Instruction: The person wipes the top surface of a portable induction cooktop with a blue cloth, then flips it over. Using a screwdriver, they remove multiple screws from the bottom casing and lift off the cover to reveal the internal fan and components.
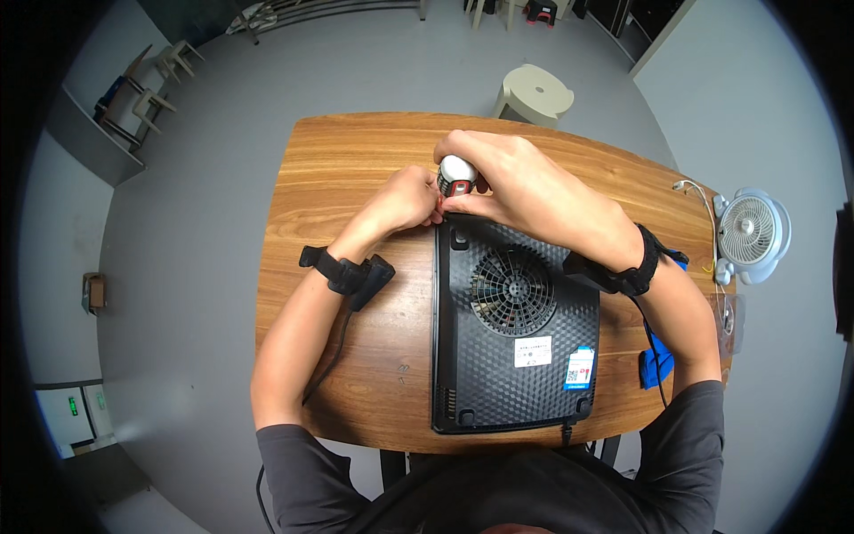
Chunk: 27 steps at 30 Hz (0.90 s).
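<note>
A black laptop cooling pad (498,374) lies underside up on the wooden table, its round fan grille facing me. My right hand (534,182) is wrapped round an electric screwdriver (457,167) with a white rounded end and a dark and red body. It stands roughly upright over the pad's far left corner, and its tip is hidden. Close against it, my left hand (409,199) has its fingers pinched together at that same corner. A bit of orange shows by the fingertips; what they hold is hidden.
Small metal pieces, likely screws (403,368), lie left of the pad. A cable (567,434) leaves its near edge. At right are a blue cloth (654,367), a clear plastic container (731,322) and a white fan (750,230). A stool (536,92) stands beyond the table (347,142).
</note>
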Available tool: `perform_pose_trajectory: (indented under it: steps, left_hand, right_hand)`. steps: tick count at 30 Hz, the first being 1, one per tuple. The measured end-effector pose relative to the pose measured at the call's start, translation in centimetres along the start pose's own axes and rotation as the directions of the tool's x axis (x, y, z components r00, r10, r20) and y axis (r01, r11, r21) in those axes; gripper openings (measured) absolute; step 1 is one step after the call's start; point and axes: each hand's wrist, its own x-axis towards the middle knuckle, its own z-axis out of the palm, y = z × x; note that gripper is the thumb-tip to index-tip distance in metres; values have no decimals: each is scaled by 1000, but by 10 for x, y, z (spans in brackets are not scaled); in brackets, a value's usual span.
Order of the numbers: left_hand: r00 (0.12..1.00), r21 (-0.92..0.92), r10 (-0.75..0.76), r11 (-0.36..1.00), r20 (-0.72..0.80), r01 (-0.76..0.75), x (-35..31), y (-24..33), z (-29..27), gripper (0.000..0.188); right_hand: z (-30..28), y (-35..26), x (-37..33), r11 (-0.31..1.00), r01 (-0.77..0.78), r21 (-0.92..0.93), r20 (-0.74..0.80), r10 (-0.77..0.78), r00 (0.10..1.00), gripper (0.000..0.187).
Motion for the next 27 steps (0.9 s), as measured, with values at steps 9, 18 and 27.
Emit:
perform_pose_trajectory:
  steps: [9,18,27]
  left_hand:
    - [999,157,38,987,-16,-35,-8,7,1,19]
    - [997,104,80,991,1,-80,-8,0,0,22]
    - [999,93,28,995,18,-30,-17,11,-3,23]
  right_hand:
    - [0,2,-1,999,-45,16,6,45,999,30]
    - [-3,2,-1,998,-61,7,2,61,998,32]
    - [-2,4,-2,998,-57,10,26,57,998,34]
